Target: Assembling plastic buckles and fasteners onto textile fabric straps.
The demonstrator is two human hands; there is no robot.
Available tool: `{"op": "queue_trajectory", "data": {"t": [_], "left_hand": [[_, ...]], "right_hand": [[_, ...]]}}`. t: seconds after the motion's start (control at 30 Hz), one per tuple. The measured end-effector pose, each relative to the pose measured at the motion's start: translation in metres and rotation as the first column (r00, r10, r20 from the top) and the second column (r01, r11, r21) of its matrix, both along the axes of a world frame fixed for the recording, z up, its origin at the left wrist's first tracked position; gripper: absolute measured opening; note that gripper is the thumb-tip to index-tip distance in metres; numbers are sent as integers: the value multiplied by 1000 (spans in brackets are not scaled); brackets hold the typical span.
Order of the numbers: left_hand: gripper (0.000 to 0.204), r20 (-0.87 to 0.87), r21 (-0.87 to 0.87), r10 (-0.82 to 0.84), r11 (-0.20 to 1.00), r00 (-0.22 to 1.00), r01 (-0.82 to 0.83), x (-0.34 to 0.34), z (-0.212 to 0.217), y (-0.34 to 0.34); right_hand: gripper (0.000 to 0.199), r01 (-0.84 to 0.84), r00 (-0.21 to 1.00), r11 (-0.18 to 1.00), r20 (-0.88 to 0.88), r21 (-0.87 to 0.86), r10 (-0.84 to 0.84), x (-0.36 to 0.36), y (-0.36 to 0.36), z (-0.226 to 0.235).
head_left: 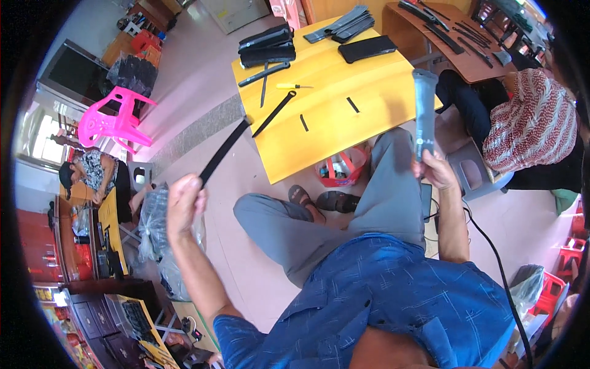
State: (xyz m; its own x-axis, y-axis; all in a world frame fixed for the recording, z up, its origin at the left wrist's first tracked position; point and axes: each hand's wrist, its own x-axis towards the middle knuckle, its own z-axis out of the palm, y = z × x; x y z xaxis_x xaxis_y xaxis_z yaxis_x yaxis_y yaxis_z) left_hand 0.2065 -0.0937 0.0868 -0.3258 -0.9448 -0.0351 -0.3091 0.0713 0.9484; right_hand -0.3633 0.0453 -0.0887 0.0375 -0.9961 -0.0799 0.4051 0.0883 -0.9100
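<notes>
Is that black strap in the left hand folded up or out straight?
Out straight: the black strap runs in one line from the left hand, with no fold showing.

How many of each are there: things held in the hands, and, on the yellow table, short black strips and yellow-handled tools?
Black strap in the left hand: 1
Long grey piece in the right hand: 1
Short black strips on the yellow table: 2
Yellow-handled tool there: 1
Total: 5

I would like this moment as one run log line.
left hand: holds black strap; right hand: holds grey pouch; yellow table: yellow-handled tool, two black strips
</notes>
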Motion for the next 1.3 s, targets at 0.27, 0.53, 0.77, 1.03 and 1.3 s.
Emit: {"op": "queue_trajectory", "data": {"t": [0.27,0.53,0.77,1.03,1.3], "left_hand": [[30,-67,10,-397,917,915,399,-187,-26,-77],[31,-57,254,-569,786,821,563,-314,-99,-170],[33,199,476,-618,740,761,476,-371,-128,-225],[33,368,395,-560,817,742,420,-413,-141,-251],[32,154,477,-627,724,763,499,-409,-161,-255]], "right_hand": [[44,75,991,997,110,-31,-71,65,-6,12],[42,71,992,997,102,-2,-70,54,10,-8],[51,77,997,996,6,42,-78,51,7,-6],[53,100,992,992,67,75,-105,58,-14,-12],[47,128,982,990,130,57,-135,60,-19,-18]]}}
